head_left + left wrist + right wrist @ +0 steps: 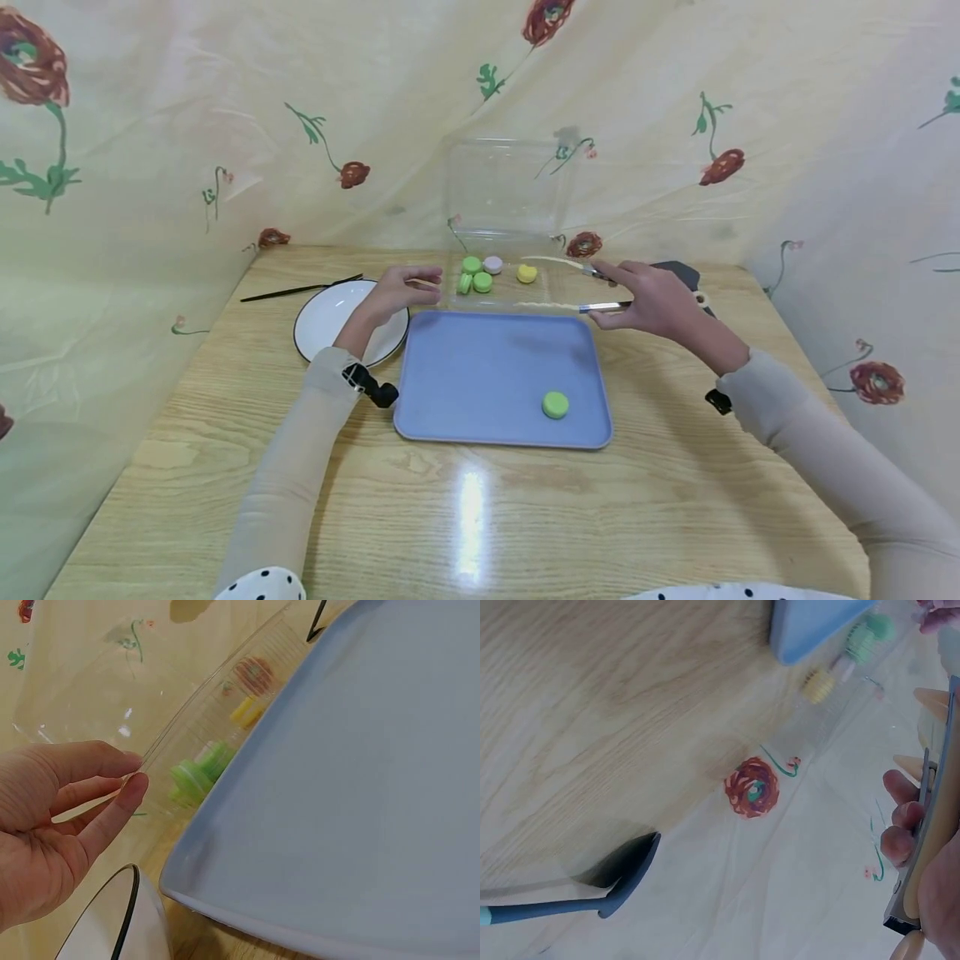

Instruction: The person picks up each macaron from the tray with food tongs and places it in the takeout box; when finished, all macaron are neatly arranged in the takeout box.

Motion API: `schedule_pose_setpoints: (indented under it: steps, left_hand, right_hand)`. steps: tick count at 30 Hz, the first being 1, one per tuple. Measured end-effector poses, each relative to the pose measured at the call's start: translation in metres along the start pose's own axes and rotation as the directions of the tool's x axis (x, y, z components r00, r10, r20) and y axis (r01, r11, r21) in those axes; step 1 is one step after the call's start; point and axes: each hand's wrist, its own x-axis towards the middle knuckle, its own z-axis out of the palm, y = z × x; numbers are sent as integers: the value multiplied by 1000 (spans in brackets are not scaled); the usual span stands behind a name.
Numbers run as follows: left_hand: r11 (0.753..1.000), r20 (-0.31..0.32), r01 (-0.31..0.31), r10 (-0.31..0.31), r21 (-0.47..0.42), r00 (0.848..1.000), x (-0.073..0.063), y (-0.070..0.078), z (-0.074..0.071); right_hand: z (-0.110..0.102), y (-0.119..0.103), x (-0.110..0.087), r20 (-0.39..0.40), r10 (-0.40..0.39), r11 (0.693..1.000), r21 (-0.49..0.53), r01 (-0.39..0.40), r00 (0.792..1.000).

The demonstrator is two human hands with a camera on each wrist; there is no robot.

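My left hand (393, 293) pinches the left edge of a clear plastic box (176, 724) between thumb and fingertips. The box's lid (506, 187) stands raised at the back against the floral cloth. Inside lie several macarons: green ones (482, 282), a lilac one (492, 264) and a yellow one (527, 273). My right hand (656, 298) grips metal tongs (928, 817) with pale, cream-coloured tips. The tongs' two arms are spread apart, one tip over the box and the other along its front edge, with nothing between them. A single green macaron (555, 405) rests on the blue tray (480, 375).
Left of the tray is a white plate (318, 325) with a dark rim, and a thin black stick (285, 292) lies behind it. A dark spatula (630, 877) lies beyond my right hand. Floral cloth (420, 100) hangs along the wooden table's (360, 508) back and sides.
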Motion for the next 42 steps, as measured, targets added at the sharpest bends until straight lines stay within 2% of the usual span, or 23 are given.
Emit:
schedule_pose_setpoints:
  steps: [4,9,13,16,20,24,27,32,36,39,42]
  left_hand:
    - [1000,1,-1,1,-1,1000,-2,1,1]
    - [1000,7,-4,4,-2,1000,-2,1,1]
    - [1000,9,-4,4,-9,1000,-1,0,-1]
    - [1000,11,-2,2,-14,1000,0,-3,-2]
    - [1000,9,-1,1,-20,1000,1,-4,-3]
    - [1000,8,-8,8,-21,1000,0,-3,-1]
    - [999,10,-14,14,-38,1000,1,-3,0]
    - [999,8,-24,24,-48,1000,1,-3,0]
    - [999,11,-25,26,-37,1000,2,-3,0]
    - [999,13,-20,20,-34,1000,2,-3,-1]
    - [999,12,-14,14,-30,1000,3,-3,-1]
  right_hand:
    - [-4,1,-12,-5,-58,998,23,58,998]
    - [-12,-1,-22,107,-37,996,79,29,994]
    - [-18,-1,-26,186,-35,985,172,2,982]
    - [-21,-3,-29,270,-38,970,239,-29,962]
    - [-21,-4,-31,361,-34,966,249,-62,932]
    - [-21,-5,-33,387,-39,965,253,-65,921]
    - [-20,-6,-33,411,-54,948,307,-82,910]
    - [-19,-8,-32,493,-77,904,401,-148,866]
    - [-21,-8,-32,555,-70,891,409,-199,829]
    - [-23,-8,-33,582,-64,890,400,-218,810]
    - [-24,-8,-35,587,-68,891,399,-215,807]
